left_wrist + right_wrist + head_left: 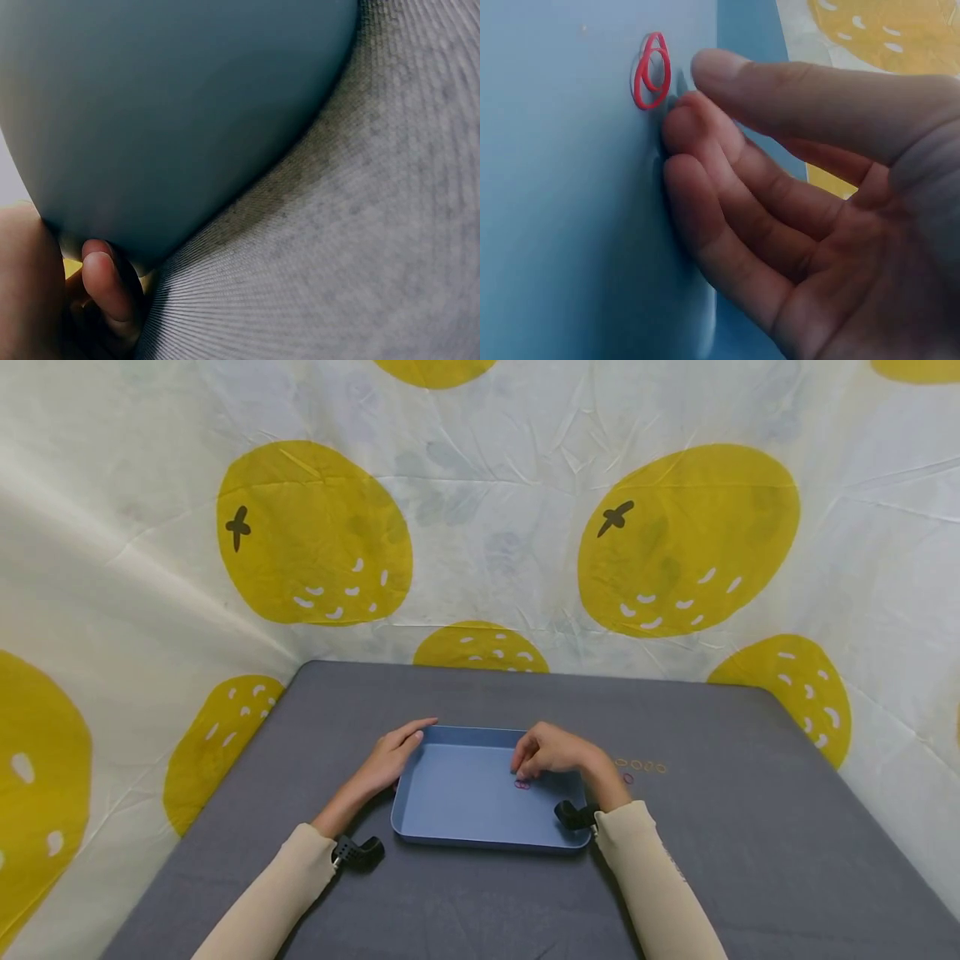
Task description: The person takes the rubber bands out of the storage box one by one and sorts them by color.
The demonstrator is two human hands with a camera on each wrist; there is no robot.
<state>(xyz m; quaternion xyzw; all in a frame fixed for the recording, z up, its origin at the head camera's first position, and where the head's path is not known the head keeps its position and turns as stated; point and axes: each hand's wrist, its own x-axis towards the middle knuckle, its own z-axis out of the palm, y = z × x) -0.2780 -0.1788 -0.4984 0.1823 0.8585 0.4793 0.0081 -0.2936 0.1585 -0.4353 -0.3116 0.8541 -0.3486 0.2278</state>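
A shallow blue tray (457, 797) lies on the grey table. My left hand (390, 757) grips its left side near the far corner, thumb along the rim and the other fingers outside; in the left wrist view, fingertips (105, 277) rest against the tray's outer wall. Inside the tray, toward the right, lie two small red-pink rubber bands (652, 71), one overlapping the other. My right hand (553, 748) hovers just over them with bent fingers. In the right wrist view, its thumb (724, 67) stands apart from the fingertips, with nothing between them.
Right of the tray, several yellow rubber bands (636, 765) lie in a row on the grey tabletop (750, 827). A single pink band (628, 778) lies just in front of them, close to my right forearm. A white curtain with yellow fruit prints (480, 568) hangs behind the table.
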